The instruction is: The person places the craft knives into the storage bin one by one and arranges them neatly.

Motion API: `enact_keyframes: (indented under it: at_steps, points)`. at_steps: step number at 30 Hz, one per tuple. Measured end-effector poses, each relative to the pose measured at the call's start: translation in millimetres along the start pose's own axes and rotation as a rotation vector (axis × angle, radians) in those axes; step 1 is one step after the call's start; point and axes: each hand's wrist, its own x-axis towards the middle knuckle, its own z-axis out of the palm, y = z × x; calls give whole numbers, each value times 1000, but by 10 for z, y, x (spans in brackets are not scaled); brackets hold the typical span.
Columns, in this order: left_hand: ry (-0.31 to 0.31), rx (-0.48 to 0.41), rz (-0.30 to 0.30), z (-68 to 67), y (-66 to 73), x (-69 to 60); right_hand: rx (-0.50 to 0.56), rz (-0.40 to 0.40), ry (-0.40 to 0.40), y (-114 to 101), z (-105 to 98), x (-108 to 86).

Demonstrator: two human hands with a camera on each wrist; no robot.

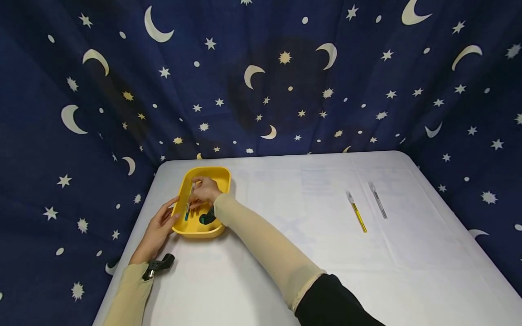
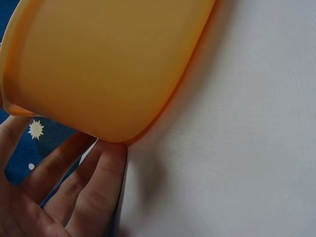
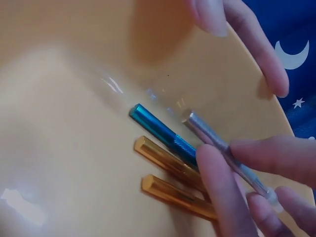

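Note:
My right hand (image 1: 206,190) reaches into the yellow tray (image 1: 200,235) and pinches a silver craft knife (image 3: 206,129) between thumb and fingers. Beneath those fingers, a teal craft knife (image 3: 157,128) and two gold ones (image 3: 160,157) lie side by side on the tray's floor, partly hidden by the hand. At the tray's left side, my left hand (image 1: 158,228) holds the rim, its thumb at the near left corner. The left wrist view has several of its fingers (image 2: 98,192) against the outer wall.
On the white table (image 1: 277,213), a yellow-handled craft knife (image 1: 357,213) and another silver craft knife (image 1: 378,201) lie to the right, both with clear caps. A dark blue curtain (image 1: 228,90) with moons and stars hangs around the table's back and sides.

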Motion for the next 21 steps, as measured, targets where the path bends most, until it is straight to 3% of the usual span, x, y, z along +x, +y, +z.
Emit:
enact_keyframes:
  at_steps: [7, 16, 21]
  points:
    - [-11, -10, 10, 1, 18, -3, -70, -12, 44, -33, 45, -50]
    - [1, -5, 17, 7, 21, 10, -197, 4, 87, -5, 62, 56]
    - [4, -13, 18, 16, 19, 9, -206, 11, 83, -5, 47, 85]
